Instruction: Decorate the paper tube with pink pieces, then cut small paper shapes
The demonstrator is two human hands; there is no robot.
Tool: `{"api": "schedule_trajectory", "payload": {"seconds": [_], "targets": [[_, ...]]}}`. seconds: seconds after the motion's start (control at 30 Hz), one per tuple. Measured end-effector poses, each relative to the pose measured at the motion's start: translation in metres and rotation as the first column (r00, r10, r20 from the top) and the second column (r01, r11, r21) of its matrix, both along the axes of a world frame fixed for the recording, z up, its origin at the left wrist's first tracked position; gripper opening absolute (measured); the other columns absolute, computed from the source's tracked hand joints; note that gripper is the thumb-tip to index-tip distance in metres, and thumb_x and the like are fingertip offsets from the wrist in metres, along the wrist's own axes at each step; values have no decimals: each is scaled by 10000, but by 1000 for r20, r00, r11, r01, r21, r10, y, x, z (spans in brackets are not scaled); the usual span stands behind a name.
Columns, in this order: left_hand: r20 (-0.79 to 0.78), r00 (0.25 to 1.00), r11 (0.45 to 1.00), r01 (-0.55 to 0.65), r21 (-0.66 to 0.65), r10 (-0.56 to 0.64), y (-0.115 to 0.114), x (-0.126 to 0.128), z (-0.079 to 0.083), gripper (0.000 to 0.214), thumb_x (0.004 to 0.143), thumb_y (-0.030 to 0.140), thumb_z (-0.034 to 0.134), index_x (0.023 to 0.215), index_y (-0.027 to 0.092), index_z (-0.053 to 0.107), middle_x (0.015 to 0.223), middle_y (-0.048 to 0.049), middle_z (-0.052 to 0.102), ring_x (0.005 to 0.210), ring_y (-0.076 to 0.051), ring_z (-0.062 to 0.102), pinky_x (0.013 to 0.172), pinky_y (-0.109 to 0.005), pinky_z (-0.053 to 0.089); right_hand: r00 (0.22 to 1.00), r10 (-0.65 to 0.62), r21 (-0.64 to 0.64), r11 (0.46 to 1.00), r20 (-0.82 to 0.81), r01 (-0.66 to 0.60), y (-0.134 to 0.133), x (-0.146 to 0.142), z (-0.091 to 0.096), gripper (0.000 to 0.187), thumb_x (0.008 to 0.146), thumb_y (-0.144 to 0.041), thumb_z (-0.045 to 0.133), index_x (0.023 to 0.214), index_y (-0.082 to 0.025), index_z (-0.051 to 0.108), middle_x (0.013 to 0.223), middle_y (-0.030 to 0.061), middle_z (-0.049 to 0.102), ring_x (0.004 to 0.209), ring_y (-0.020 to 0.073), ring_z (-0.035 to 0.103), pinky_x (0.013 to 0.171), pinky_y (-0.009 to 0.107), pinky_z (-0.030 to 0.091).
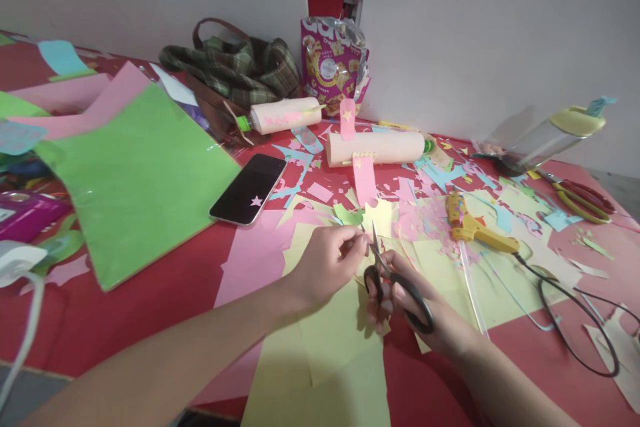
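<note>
My right hand has its fingers through the black handles of a pair of scissors, blades pointing up and away. My left hand is closed in a pinch just left of the blades, holding a small paper piece too small to make out. Both hands hover over yellow paper sheets on the red table. Further back lie two paper-wrapped bottles, the nearer one with a pink strip and a star piece stuck on.
A black phone with a pink star lies left of centre beside a green sheet. A yellow glue gun with a black cord sits right. Red-handled scissors, a tipped clear bottle, a plaid bag, a snack packet and paper scraps surround them.
</note>
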State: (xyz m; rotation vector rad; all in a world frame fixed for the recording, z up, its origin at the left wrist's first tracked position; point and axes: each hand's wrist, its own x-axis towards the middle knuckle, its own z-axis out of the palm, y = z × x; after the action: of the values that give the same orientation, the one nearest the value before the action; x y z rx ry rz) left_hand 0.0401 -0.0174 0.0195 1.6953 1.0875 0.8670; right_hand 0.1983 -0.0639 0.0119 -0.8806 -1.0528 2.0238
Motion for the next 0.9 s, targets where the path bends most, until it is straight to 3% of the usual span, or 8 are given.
{"api": "schedule_trajectory", "payload": {"seconds": [0.6, 0.9], "targets": [[-18, 1000, 995, 16, -102, -18, 1, -3, -4, 276, 809, 291, 362, 579, 150, 423, 484, 52, 331, 445, -54, 275, 418, -183, 226, 995, -1, 15, 1000, 99, 0, 2, -1, -4, 274, 761, -409, 499, 816, -205, 325, 547, -49, 501, 482, 112, 560, 441, 214, 424], [-41, 999, 990, 22, -136, -28, 3, -3, -6, 282, 814, 323, 344, 608, 157, 441, 506, 39, 383, 470, -65, 327, 440, -190, 251, 995, 0, 20, 1000, 97, -2, 3, -2, -3, 261, 768, -398, 490, 806, -205, 319, 541, -58, 494, 468, 116, 579, 385, 189, 426]]}}
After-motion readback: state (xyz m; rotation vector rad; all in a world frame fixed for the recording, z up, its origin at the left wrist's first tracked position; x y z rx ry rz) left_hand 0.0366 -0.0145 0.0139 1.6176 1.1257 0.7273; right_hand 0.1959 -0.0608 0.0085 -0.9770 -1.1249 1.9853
